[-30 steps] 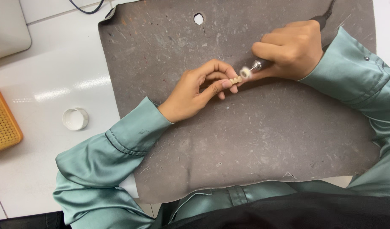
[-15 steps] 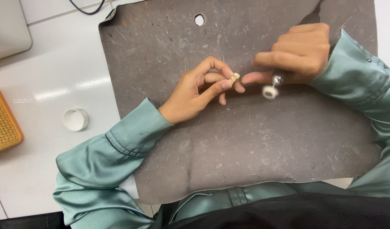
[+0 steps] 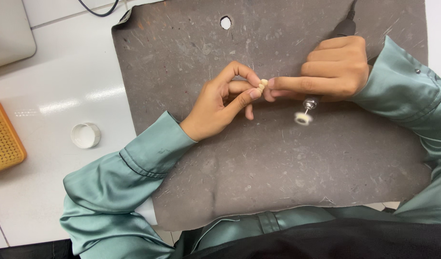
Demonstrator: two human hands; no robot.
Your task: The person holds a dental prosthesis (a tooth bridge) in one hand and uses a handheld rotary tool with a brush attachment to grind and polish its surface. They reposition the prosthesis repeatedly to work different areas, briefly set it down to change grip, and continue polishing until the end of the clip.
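**Head view: small tooth-coloured piece pinched over the grey mat**

Head camera looks straight down and we see both hands meeting above the grey work mat (image 3: pixel 259 163). Our left hand (image 3: pixel 220 103) has its thumb and forefinger clamped together on a small cream dental piece (image 3: pixel 262 86), held at the very fingertips, the other fingers curled underneath. Just to the right of it, touching the same piece, comes the outstretched forefinger of our right hand (image 3: pixel 333 69). That right hand is wrapped tight around a dark rotary handpiece (image 3: pixel 344 29), fist closed on its body, with the cable end running up and away beyond the knuckles. Below the right hand's fingers the tool's metal shank pokes out, and on its tip sits a white polishing wheel (image 3: pixel 303 118), hanging just above the mat and clear of the dental piece, down and to the right of it.

Well out beyond our left sleeve, on the white bench (image 3: pixel 62 72), lies a small white round cap (image 3: pixel 85 135). Farther left again, at the frame's edge, we catch an orange perforated tray (image 3: pixel 3 136).
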